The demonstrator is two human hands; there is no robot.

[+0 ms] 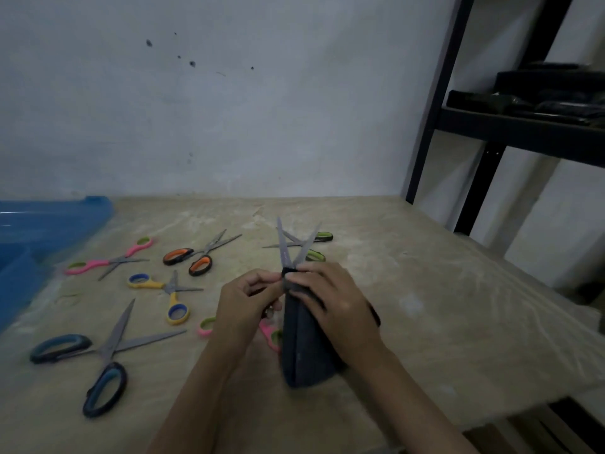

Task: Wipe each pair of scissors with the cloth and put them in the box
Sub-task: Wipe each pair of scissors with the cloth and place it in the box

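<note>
The blue box is sitting at the far left edge of the counter, open side up as far as I can tell. Between it and the hands, five pairs are lying spread: pink scissors, orange scissors, yellow scissors, big teal scissors, and a pink handle peeking out behind the left wrist. Another green pair is lying just beyond the hands.

The left hand is pinching the held scissors near the pivot, its grip narrow; their blades are pointing up and away, splayed open. The right hand is clutching the dark cloth and pressing it round the lower part of that pair.

So the wiping step looks to be in hand, with most pairs yet to be cleaned. Next, I'd judge, the cloth needs drawing along each blade toward the tips, fingers kept off the edges, then a carry leftward over the scattered pairs to the box. The right half of the counter is offering room; its near edge is running close under the forearms.
</note>
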